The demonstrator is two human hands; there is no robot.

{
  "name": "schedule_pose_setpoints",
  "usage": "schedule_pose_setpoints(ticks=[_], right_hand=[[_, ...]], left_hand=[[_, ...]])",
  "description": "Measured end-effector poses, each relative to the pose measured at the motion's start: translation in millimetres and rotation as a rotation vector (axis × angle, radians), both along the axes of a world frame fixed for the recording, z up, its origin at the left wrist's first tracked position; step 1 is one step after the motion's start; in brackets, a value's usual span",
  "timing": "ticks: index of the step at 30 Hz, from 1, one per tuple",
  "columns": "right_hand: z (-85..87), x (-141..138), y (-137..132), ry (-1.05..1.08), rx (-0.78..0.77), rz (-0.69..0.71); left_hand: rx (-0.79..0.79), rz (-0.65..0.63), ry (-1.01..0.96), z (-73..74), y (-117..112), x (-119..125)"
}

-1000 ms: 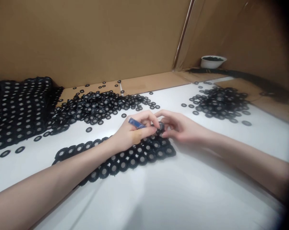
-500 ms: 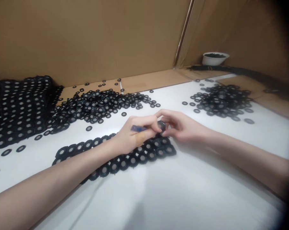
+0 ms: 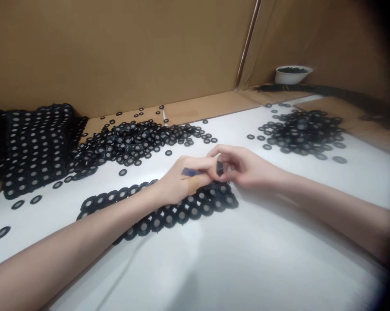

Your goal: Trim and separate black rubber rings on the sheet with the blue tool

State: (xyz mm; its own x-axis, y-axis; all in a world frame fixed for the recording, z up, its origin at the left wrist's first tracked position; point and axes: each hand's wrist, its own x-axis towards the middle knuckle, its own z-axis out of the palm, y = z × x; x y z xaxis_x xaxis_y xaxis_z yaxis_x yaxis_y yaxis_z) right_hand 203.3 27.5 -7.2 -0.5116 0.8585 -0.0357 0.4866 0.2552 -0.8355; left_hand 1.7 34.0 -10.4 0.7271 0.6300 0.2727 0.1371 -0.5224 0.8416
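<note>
**Hands and held items.** Your left hand (image 3: pixel 182 183), reaching in from the lower left, was curled nearly closed around a slim blue stick-shaped item (image 3: pixel 191 172), which lay across the fingers with its ends partly hidden; you could not tell from this view what kind of tool it was. Your right hand (image 3: pixel 243 168), reaching in from the right, was half closed, with its thumb and fingers pinching a small black rubber ring with a grey mesh centre (image 3: pixel 220 168). The ring stood on edge, tilted, between your two hands and touching the left fingers (image 3: pixel 208 170). It sat just above the far edge of a black sheet of joined rings (image 3: pixel 195 207), which lay on the white tabletop beneath your hands.

**Surroundings.** On the white tabletop (image 3: pixel 279 224), a loose heap of black rings (image 3: pixel 127 140) lay ahead of you to the left, beside a tall folded mass of joined black rings (image 3: pixel 36 147). A second loose heap of black rings (image 3: pixel 303 131) lay ahead to the right. Scattered single rings lay around both heaps. Brown cardboard walls (image 3: pixel 117 47) bounded the area, and a white bowl of dark pieces (image 3: pixel 292 74) stood in the far right corner.
</note>
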Motion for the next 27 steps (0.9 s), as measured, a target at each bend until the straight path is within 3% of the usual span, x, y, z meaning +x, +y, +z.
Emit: schedule_pose_setpoints(ticks=[6,14,23,27], right_hand=[[5.4,7,-1,-0.071,0.069,0.067],[14.6,12,-2,-0.089,-0.008,0.161],[14.6,11,-2,-0.012,-0.092,0.225],[10.3,11,-2,0.016,-0.042,0.204]], left_hand=[[-0.029,0.037,-0.036,0.6,-3,-1],[-0.142,0.142,-0.103,5.0,-5,0],[-0.129,0.146,-0.180,4.5,-8,-4],[-0.080,0.181,-0.241,6.1,-13,-2]])
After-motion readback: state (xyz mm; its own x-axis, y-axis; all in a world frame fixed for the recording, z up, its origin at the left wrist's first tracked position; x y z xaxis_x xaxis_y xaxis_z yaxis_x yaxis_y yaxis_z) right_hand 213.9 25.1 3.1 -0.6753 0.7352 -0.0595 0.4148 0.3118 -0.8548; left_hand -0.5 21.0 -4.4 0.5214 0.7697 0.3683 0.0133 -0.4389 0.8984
